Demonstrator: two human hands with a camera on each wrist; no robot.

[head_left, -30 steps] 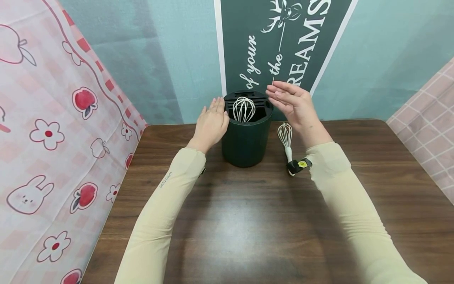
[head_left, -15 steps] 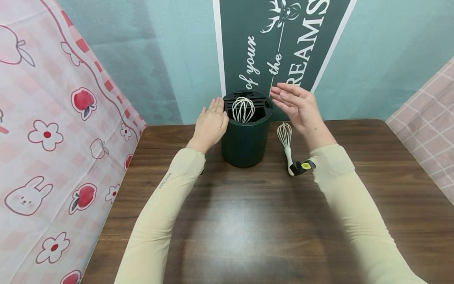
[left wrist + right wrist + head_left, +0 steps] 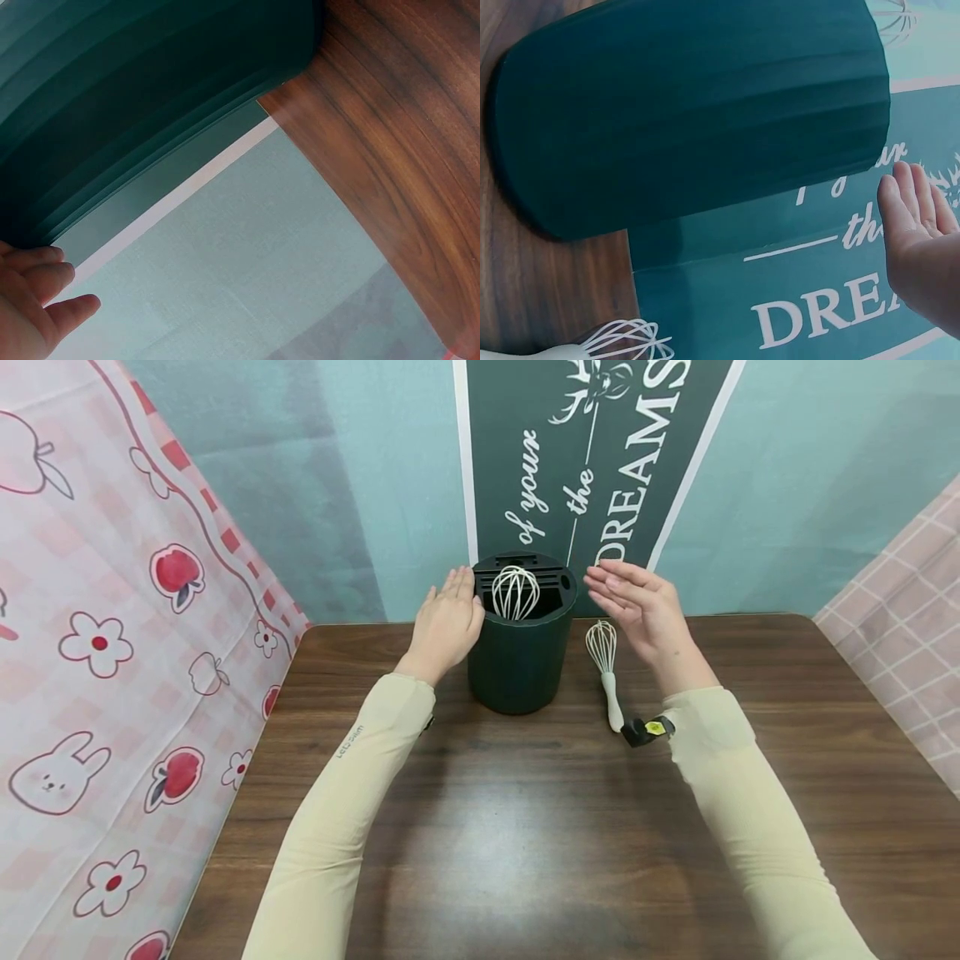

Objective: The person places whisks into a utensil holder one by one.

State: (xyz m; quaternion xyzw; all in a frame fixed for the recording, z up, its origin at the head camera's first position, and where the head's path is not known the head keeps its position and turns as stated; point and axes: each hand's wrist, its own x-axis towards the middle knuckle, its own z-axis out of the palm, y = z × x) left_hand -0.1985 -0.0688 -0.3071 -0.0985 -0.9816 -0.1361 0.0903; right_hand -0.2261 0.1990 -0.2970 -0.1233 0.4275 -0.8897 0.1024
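The far edge of the wooden table (image 3: pixel 495 835) is backed by a pale blue wall covering (image 3: pixel 795 493) with a dark lettered panel (image 3: pixel 555 468); the left side is bordered by a patterned pink-and-white cloth (image 3: pixel 112 693), the right by a pink tiled surface (image 3: pixel 911 635). The dark green holder (image 3: pixel 517 668) is placed upright near the far edge, and in its main compartment a whisk (image 3: pixel 515 593) is held, wires uppermost. A second whisk (image 3: pixel 606 668) is laid on the table just right of the holder, its wires pointed far and its handle near, so the strip between holder and right forearm is partly taken up. The holder's left rim is touched by the left hand (image 3: pixel 446 622), its fingers kept straight. The right hand (image 3: pixel 641 610) is held apart from the holder's right side, fingers extended, nothing gripped. Between the forearms, bare wood is left in front of the holder toward the near side.
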